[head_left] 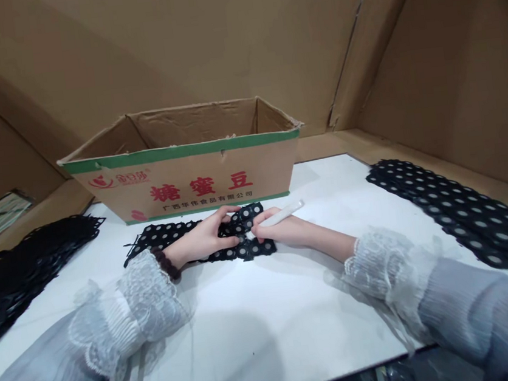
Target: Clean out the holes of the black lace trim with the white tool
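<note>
Past a dark pile (33, 261) on my left, the left hand (208, 235) rests, thumb and fingers apart, on a spotted black strip (245, 251) lying just before the cardboard box (200, 160). The right hand (279, 229) is clamped on a white pen (288, 212), its end at the strip; I judge pen work is in hand, and the next move calls for a flat, steady strip.
</note>
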Action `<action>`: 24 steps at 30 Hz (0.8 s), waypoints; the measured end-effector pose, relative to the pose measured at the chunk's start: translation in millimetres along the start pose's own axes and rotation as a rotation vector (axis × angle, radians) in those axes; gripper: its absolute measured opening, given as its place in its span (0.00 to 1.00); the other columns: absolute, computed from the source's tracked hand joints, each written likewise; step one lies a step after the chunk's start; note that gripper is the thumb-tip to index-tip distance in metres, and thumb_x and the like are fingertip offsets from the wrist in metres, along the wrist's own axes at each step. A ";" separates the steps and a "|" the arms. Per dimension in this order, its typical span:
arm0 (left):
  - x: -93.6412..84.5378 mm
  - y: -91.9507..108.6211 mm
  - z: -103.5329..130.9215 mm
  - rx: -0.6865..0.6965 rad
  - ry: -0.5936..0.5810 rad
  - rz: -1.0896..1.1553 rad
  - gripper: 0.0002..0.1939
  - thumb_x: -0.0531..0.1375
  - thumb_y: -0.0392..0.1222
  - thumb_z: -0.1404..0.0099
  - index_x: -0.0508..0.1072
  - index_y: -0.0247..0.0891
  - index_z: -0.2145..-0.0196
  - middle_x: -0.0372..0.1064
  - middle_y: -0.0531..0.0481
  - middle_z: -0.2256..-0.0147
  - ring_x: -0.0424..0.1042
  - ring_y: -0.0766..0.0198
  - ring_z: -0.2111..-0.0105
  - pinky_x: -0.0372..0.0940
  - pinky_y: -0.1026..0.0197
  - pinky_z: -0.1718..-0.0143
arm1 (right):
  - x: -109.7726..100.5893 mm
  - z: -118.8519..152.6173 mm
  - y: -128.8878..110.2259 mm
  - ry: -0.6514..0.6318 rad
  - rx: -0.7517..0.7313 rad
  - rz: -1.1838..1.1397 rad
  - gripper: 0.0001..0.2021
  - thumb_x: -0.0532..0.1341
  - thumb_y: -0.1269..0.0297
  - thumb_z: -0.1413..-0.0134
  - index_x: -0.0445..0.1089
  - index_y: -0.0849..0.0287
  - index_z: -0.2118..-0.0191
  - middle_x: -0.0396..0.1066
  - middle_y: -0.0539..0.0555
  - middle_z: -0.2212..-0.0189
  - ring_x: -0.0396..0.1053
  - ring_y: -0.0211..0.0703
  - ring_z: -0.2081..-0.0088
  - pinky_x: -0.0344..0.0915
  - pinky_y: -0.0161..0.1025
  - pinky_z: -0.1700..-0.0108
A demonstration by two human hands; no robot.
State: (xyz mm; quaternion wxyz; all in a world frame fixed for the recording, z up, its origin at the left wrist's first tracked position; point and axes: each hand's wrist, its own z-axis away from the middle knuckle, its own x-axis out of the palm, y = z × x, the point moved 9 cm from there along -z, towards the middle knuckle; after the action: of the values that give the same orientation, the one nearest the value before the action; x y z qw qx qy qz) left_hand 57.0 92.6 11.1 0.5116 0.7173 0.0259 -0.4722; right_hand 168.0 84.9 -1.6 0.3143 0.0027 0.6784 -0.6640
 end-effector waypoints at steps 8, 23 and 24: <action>1.1 -2.0 -1.2 0.011 -0.010 0.081 0.30 0.59 0.42 0.43 0.53 0.41 0.45 0.60 0.44 0.49 0.59 0.58 0.47 0.55 0.54 0.46 | 2.5 1.7 -5.7 -0.006 -0.010 0.018 0.08 0.54 0.66 0.58 0.60 0.61 0.82 0.58 0.46 0.84 0.54 0.31 0.80 0.47 0.32 0.79; -1.7 -0.7 2.6 -0.075 0.000 0.118 0.26 0.58 0.42 0.43 0.55 0.38 0.47 0.66 0.48 0.61 0.67 0.61 0.60 0.62 0.59 0.60 | 9.7 1.0 -26.0 0.268 -0.257 0.610 0.14 0.50 0.65 0.48 0.52 0.59 0.82 0.58 0.52 0.82 0.54 0.43 0.67 0.48 0.41 0.63; -1.5 -1.8 2.8 -0.084 -0.010 0.142 0.26 0.58 0.42 0.43 0.55 0.38 0.48 0.66 0.49 0.62 0.67 0.62 0.61 0.62 0.60 0.61 | 9.8 0.6 -26.9 0.276 -0.264 0.631 0.14 0.50 0.65 0.48 0.53 0.59 0.82 0.59 0.52 0.82 0.54 0.44 0.67 0.48 0.41 0.62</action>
State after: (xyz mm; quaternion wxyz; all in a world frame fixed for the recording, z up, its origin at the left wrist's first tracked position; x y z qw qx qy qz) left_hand 53.4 92.0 10.9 0.5736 0.6929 -0.0077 -0.4367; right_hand 149.0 77.1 18.5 0.4067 0.2606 0.7600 -0.4349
